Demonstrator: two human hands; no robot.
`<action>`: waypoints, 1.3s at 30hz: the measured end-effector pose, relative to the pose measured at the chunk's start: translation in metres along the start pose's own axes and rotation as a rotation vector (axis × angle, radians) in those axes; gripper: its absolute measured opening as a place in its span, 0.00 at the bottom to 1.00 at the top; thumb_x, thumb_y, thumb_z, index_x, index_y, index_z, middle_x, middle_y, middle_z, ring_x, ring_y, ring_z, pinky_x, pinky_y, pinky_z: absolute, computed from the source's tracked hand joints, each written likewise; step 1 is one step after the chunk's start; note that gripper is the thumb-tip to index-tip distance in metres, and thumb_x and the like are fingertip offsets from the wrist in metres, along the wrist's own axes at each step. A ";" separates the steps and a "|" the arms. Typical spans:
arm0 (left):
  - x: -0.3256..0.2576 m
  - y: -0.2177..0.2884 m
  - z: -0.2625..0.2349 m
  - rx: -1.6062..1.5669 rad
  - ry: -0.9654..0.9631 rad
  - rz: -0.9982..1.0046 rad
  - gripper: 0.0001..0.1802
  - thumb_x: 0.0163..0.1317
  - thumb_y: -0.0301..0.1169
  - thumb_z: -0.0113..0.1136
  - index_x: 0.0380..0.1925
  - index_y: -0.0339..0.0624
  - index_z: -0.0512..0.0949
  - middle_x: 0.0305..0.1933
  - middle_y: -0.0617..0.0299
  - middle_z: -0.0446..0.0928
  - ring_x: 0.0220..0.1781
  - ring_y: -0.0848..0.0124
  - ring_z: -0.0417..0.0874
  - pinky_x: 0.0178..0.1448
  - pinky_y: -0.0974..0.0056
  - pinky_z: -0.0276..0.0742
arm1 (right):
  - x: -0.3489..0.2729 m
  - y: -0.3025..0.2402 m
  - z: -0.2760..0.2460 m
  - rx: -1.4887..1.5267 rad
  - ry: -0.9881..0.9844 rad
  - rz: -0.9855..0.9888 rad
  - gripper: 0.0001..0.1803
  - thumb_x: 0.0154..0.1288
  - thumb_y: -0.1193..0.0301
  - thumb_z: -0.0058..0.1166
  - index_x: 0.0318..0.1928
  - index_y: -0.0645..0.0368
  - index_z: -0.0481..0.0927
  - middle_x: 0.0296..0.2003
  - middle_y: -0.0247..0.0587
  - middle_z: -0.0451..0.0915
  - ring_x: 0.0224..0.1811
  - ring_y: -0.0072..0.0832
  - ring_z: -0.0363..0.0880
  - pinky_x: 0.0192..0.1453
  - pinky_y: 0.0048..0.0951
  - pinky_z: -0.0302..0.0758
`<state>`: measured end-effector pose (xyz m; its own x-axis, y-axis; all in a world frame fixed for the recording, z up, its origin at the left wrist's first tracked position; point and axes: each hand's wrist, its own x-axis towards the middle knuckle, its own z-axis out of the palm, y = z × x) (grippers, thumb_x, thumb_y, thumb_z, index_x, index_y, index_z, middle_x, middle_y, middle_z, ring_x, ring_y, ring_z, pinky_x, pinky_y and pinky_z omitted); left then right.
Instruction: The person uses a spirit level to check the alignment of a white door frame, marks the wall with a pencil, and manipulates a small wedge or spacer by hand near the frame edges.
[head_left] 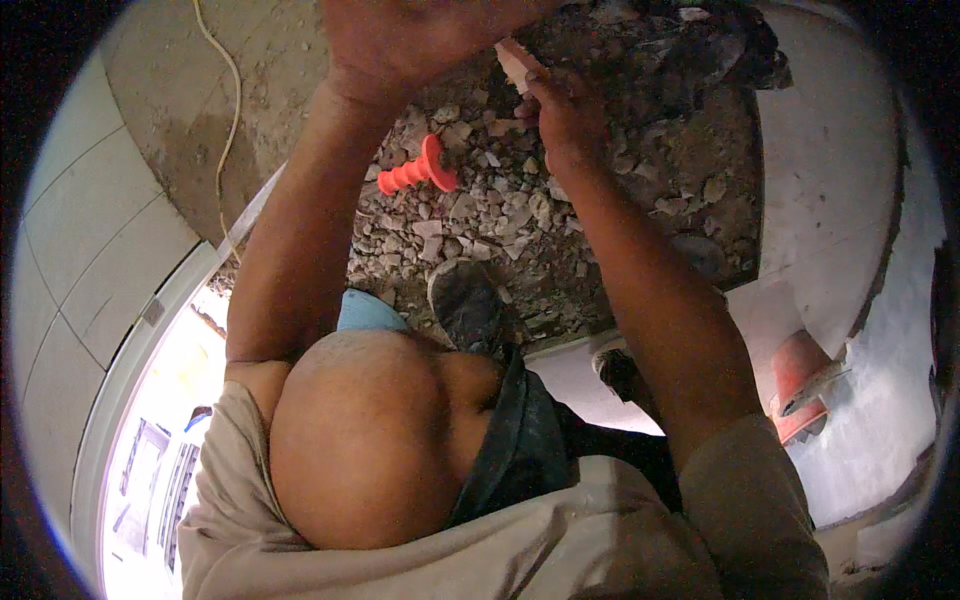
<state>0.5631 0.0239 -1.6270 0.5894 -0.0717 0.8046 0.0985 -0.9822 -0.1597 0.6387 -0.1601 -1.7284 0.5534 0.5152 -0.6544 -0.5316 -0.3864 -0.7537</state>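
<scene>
On your left: cream cable (237,90) snaking over bare dirt (170,90), then pale tiles (90,270) bordered by a white frame (118,378). On your right: reddish bucket (797,366) beside a whitish slab (830,180); dark crumpled sheet (740,60) up top, material unclear.

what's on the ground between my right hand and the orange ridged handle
In the head view, loose stones and broken rubble fill the stretch between your right hand and the orange ridged handle.
</scene>
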 end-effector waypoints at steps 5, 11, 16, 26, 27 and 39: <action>0.015 0.010 -0.005 0.159 -0.132 0.028 0.16 0.58 0.42 0.74 0.47 0.70 0.85 0.41 0.59 0.82 0.37 0.59 0.85 0.33 0.55 0.79 | 0.021 0.025 -0.015 0.030 -0.010 -0.026 0.10 0.68 0.69 0.61 0.43 0.63 0.80 0.29 0.40 0.81 0.24 0.28 0.81 0.29 0.33 0.78; 0.004 0.011 0.003 0.069 0.032 -0.018 0.18 0.55 0.41 0.76 0.47 0.69 0.86 0.41 0.58 0.83 0.40 0.56 0.85 0.37 0.53 0.80 | 0.041 0.057 -0.023 -0.288 0.009 -0.513 0.11 0.66 0.70 0.62 0.43 0.65 0.78 0.25 0.42 0.80 0.22 0.28 0.80 0.26 0.34 0.78; 0.017 0.002 -0.006 0.012 -0.042 0.070 0.19 0.53 0.41 0.78 0.46 0.67 0.85 0.41 0.60 0.83 0.40 0.59 0.86 0.37 0.55 0.82 | 0.040 0.055 -0.017 -0.262 -0.056 -0.527 0.13 0.66 0.70 0.61 0.43 0.68 0.77 0.25 0.43 0.81 0.21 0.29 0.80 0.25 0.34 0.77; 0.020 0.009 -0.021 -0.058 -0.202 -0.123 0.11 0.53 0.39 0.78 0.34 0.56 0.87 0.35 0.58 0.83 0.38 0.59 0.87 0.35 0.58 0.83 | 0.022 0.034 -0.004 -0.103 -0.071 -0.145 0.12 0.65 0.71 0.61 0.41 0.68 0.78 0.24 0.44 0.81 0.20 0.29 0.80 0.26 0.33 0.78; 0.025 0.011 -0.016 -0.096 -0.179 -0.125 0.10 0.53 0.40 0.78 0.34 0.57 0.87 0.35 0.58 0.83 0.37 0.59 0.87 0.34 0.58 0.83 | 0.031 0.044 -0.015 -0.187 -0.043 -0.302 0.11 0.65 0.71 0.61 0.41 0.68 0.78 0.23 0.44 0.81 0.20 0.29 0.80 0.26 0.33 0.78; 0.028 0.018 -0.020 -0.731 -0.188 -0.786 0.21 0.48 0.38 0.82 0.34 0.37 0.82 0.31 0.58 0.84 0.32 0.68 0.87 0.34 0.63 0.84 | 0.012 0.000 -0.002 -1.028 0.223 -0.803 0.20 0.64 0.58 0.63 0.45 0.62 0.81 0.32 0.48 0.84 0.28 0.40 0.85 0.38 0.43 0.82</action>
<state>0.5656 0.0006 -1.5956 0.6896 0.5877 0.4231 0.0370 -0.6122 0.7899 0.6465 -0.1561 -1.7367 0.6293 0.7739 0.0713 0.6620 -0.4856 -0.5709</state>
